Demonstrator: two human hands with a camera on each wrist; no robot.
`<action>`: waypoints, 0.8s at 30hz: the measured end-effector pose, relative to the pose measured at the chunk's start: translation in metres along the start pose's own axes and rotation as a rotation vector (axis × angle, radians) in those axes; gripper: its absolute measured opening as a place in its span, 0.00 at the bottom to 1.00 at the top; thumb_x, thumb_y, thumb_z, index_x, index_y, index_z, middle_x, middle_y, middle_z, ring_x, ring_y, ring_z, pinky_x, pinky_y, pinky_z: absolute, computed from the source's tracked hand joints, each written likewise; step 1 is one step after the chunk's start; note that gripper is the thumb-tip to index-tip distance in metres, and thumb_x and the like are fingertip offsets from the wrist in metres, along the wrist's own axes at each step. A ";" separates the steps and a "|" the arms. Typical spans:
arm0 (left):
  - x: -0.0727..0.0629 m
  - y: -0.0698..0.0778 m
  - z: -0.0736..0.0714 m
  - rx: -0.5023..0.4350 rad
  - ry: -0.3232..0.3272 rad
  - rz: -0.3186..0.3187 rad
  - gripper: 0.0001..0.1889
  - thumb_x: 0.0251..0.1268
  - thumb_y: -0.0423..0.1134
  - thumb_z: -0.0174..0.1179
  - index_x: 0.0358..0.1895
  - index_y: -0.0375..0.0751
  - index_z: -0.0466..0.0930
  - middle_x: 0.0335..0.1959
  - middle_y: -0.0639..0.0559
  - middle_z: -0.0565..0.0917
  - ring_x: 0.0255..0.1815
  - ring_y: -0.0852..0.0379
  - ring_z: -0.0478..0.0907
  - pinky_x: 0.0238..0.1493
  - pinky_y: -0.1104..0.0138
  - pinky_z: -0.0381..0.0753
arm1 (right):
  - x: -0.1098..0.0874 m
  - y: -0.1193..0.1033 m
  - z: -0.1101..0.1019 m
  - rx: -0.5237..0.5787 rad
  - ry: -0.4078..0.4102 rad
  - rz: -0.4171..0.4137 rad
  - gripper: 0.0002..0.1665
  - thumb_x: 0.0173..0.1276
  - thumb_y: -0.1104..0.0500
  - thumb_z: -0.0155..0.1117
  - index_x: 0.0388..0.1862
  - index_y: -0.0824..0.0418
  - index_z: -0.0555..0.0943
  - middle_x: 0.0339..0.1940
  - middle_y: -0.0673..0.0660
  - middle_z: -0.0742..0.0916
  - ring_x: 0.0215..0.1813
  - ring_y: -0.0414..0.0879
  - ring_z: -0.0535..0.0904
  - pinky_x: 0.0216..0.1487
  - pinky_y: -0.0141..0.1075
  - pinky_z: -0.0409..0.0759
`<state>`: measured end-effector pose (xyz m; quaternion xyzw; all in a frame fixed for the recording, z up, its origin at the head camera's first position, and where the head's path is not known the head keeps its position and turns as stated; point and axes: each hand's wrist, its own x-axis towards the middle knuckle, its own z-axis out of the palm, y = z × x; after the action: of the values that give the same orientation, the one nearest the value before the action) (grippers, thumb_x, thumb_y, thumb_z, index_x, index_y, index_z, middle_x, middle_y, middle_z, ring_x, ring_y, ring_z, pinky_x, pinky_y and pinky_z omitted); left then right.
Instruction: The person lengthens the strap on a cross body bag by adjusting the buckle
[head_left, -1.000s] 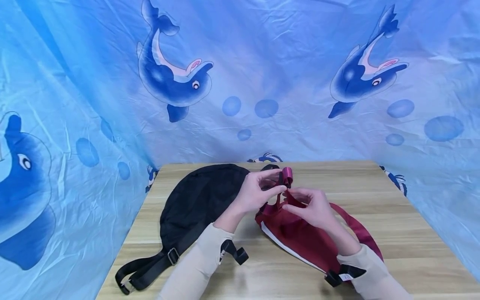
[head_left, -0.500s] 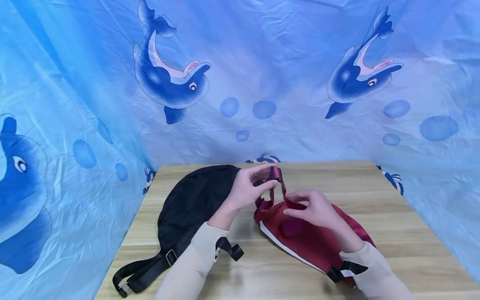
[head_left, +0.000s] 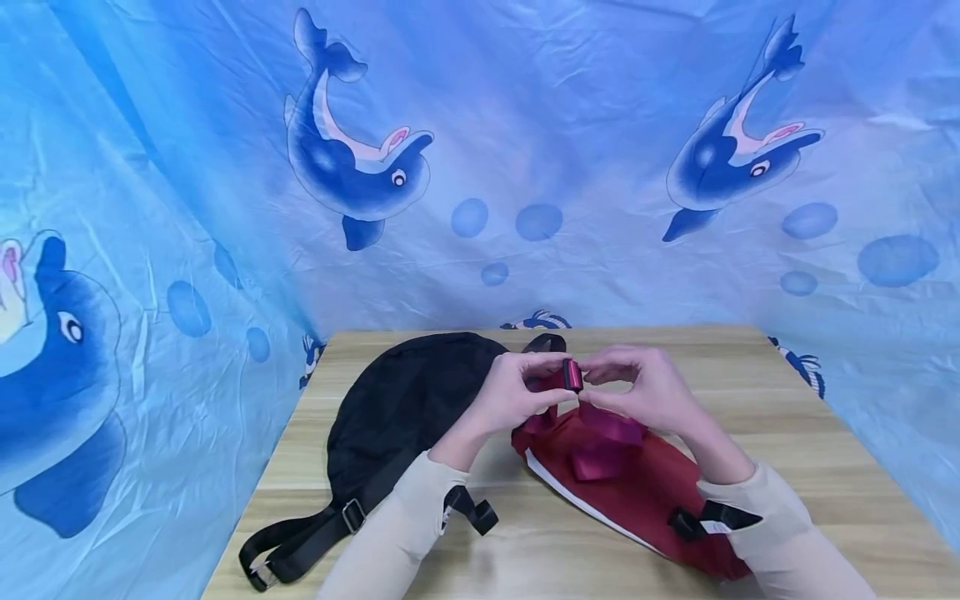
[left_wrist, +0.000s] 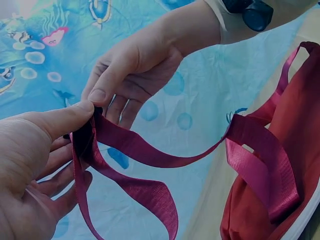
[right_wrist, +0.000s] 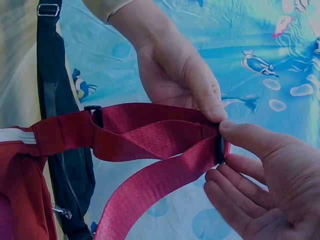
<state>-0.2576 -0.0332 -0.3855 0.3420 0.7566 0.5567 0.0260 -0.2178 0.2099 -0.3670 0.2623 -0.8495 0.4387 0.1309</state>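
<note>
Both hands meet at a dark slider buckle (head_left: 573, 375) threaded with magenta webbing strap, held above the table. My left hand (head_left: 510, 396) pinches the buckle between thumb and fingers from the left. From the right, my right hand (head_left: 648, 392) pinches the buckle's edge and the strap there. Loops of the strap (right_wrist: 155, 135) hang from the buckle and run to the red bag (head_left: 637, 483), which lies below with a white zipper (head_left: 577, 500) along its edge. In the left wrist view, the thumbs of the left hand (left_wrist: 30, 170) and right hand (left_wrist: 145, 65) nearly touch.
A black bag (head_left: 405, 408) lies on the left of the wooden table (head_left: 810, 467), its strap (head_left: 300, 533) with metal buckle reaching toward the front edge. Blue dolphin-printed sheets (head_left: 615, 167) surround the table at the back and sides.
My right hand has risen from the strap near the red bag to the buckle. My left hand has brought the buckle slightly right and down. A magenta strap length now drapes over the bag.
</note>
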 end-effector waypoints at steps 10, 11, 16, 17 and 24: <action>0.006 0.001 0.003 0.081 -0.011 0.067 0.26 0.65 0.39 0.77 0.66 0.39 0.85 0.54 0.44 0.92 0.53 0.51 0.91 0.58 0.69 0.89 | 0.009 0.006 -0.006 0.069 -0.057 0.020 0.22 0.57 0.69 0.84 0.50 0.62 0.88 0.43 0.57 0.92 0.40 0.44 0.90 0.46 0.35 0.92; 0.005 0.000 0.003 0.090 -0.017 0.068 0.26 0.65 0.39 0.77 0.66 0.40 0.85 0.54 0.44 0.92 0.53 0.52 0.91 0.57 0.70 0.88 | 0.011 0.007 -0.007 0.069 -0.072 0.010 0.22 0.57 0.68 0.84 0.50 0.61 0.88 0.42 0.57 0.92 0.40 0.45 0.90 0.46 0.35 0.93; 0.002 0.000 0.002 0.102 -0.050 0.066 0.26 0.67 0.40 0.76 0.67 0.43 0.85 0.58 0.47 0.91 0.57 0.52 0.90 0.59 0.68 0.88 | 0.018 0.005 -0.008 0.052 -0.125 0.008 0.20 0.55 0.69 0.84 0.45 0.60 0.86 0.38 0.54 0.89 0.40 0.47 0.87 0.48 0.35 0.90; 0.002 -0.001 0.002 0.101 -0.051 0.066 0.25 0.67 0.40 0.75 0.67 0.43 0.85 0.60 0.47 0.90 0.58 0.52 0.90 0.60 0.66 0.88 | 0.019 0.005 -0.008 0.057 -0.124 0.008 0.20 0.55 0.70 0.83 0.44 0.60 0.85 0.38 0.54 0.88 0.40 0.48 0.87 0.48 0.34 0.89; -0.001 -0.010 0.003 0.105 -0.034 0.031 0.25 0.69 0.39 0.74 0.68 0.42 0.83 0.64 0.45 0.88 0.62 0.50 0.89 0.67 0.60 0.86 | 0.019 0.003 -0.011 0.202 -0.070 -0.074 0.23 0.59 0.79 0.75 0.52 0.71 0.81 0.47 0.58 0.86 0.47 0.41 0.86 0.55 0.27 0.86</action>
<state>-0.2605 -0.0330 -0.3951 0.3639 0.7787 0.5109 0.0120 -0.2351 0.2145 -0.3544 0.3207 -0.7947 0.5074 0.0903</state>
